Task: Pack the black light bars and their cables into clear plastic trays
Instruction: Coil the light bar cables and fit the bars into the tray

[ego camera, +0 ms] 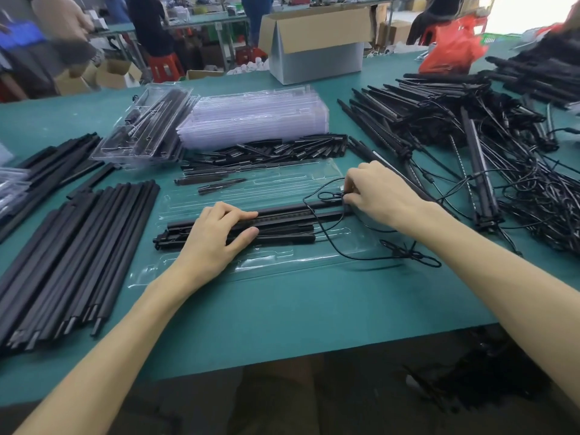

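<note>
While the left hand (pixel 216 237) is holding the light bars (pixel 282 221) down in the clear tray (pixel 194 268), with fingers lying over their far side and thumb closing on the near side, the right hand (pixel 379 189) is pinching the cable (pixel 326 237) at its fingertips, just at the bars' end. The person seems to be seating the bars and starting to gather the wire. The cable is looping loosely from those fingertips back toward the person, and its tied coil (pixel 405 253) is lying under the right wrist, apparently past the tray's edge. Next, the right hand is likely needing to draw that slack and coil in beside the bars, while the left hand is keeping them from lifting out.
</note>
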Tool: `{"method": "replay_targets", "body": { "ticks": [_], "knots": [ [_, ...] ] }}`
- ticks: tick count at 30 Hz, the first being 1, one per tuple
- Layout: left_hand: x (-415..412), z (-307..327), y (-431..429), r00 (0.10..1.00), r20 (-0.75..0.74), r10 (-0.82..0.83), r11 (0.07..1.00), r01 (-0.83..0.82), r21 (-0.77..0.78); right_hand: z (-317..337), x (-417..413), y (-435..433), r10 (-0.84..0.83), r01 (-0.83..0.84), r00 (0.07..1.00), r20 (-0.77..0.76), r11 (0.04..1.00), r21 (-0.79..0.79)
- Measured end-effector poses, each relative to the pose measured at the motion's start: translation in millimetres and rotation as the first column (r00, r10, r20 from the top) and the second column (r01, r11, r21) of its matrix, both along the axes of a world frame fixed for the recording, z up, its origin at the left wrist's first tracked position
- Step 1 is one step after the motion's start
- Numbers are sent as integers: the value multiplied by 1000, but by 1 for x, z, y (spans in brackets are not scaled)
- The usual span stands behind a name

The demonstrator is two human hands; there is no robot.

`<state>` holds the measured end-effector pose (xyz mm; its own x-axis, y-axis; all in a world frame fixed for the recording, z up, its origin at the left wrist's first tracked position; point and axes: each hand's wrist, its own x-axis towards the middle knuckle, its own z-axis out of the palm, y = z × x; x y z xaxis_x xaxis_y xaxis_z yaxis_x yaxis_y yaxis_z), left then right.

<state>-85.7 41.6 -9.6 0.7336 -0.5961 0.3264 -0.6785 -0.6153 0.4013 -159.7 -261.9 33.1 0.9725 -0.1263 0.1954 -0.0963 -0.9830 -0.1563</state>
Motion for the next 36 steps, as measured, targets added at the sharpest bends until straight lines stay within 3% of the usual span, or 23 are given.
{"method": "replay_targets", "body": {
  "ticks": [3, 7, 9, 12, 15, 18, 22, 25, 31, 36],
  "knots": [
    [-1, 1, 0, 1000, -10, 2, 1000, -2, 3, 5, -5, -5, 6, -8, 1000, 25, 997, 79],
    [-3, 2, 0, 1000, -13, 3, 1000, -3, 16, 17, -17, -9, 19, -38, 981, 194, 994, 98],
    [-3, 3, -1, 1000, -15, 1, 1000, -1, 20, 27, -24, -11, 2, -73, 956, 292, 970, 231],
    [-4, 4, 0, 1000, -20, 3, 1000, -2, 25, 45, -34, -9, -64, -160, 923, 380, 834, 527],
    [-6, 6, 0, 1000, -17, -9, 999, 9, 36, 58, -41, -5, -84, -225, 915, 394, 705, 672],
    [-8, 9, 0, 997, 74, -13, 996, 6, 88, 64, -44, 0, -80, -253, 925, 371, 597, 761],
    [-15, 17, -4, 962, 265, -66, 989, 28, 144, 68, -49, 8, -42, -265, 940, 338, 535, 803],
    [-21, 27, -18, 952, 294, -80, 996, 65, 59, 71, -52, 17, 7, -291, 944, 330, 490, 822],
    [-35, 56, -56, 996, -76, -55, 940, 26, -339, 81, -55, 33, 90, -364, 929, 358, 385, 848],
    [-54, 66, -86, 910, -297, -288, 867, 117, -484, 74, -54, 41, 39, -309, 947, 318, 366, 878]
  ]
}}
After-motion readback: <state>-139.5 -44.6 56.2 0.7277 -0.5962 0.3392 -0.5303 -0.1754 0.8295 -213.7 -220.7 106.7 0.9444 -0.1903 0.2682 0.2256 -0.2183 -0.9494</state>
